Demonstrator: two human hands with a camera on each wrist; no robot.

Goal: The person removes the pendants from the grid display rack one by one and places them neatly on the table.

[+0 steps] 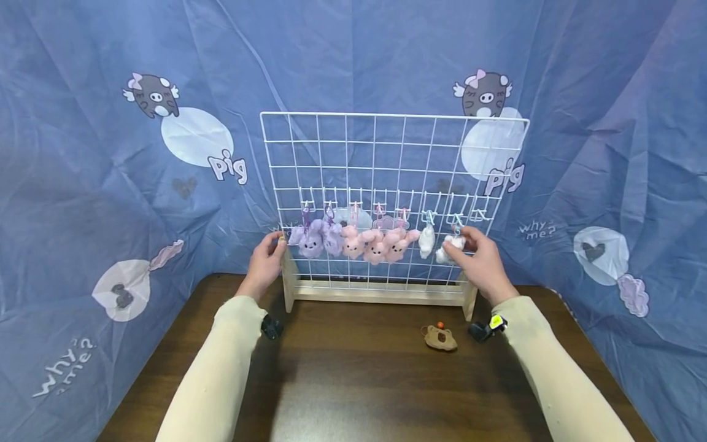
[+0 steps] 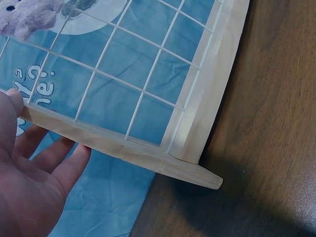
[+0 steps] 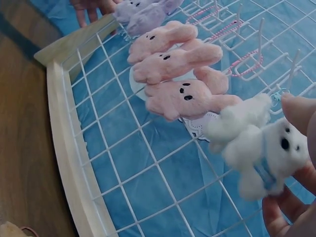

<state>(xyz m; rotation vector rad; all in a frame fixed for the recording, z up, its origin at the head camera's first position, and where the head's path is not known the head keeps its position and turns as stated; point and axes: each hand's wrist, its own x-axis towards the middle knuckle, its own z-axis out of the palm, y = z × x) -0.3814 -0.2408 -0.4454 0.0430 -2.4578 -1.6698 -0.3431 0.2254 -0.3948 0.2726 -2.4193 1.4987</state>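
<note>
A white plush bear [image 3: 281,158] hangs on the wire grid rack's [image 1: 386,115] right, pinched by the half-closed right hand [image 1: 483,261]. The left hand [image 1: 265,263], partly curled, grips the rack's left wooden post [image 2: 103,133]; pink plush charms [image 1: 377,247] hang mid-rack, a brown charm [image 1: 440,339] lies on the worktop [image 1: 337,387] before it.

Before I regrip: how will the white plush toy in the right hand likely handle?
The white plush toy is probably soft and squeezable, judging by its fuzzy, rounded body. If the right hand lets go, it may swing when pushed, since a thin blue-green loop seems to suspend it.
</note>
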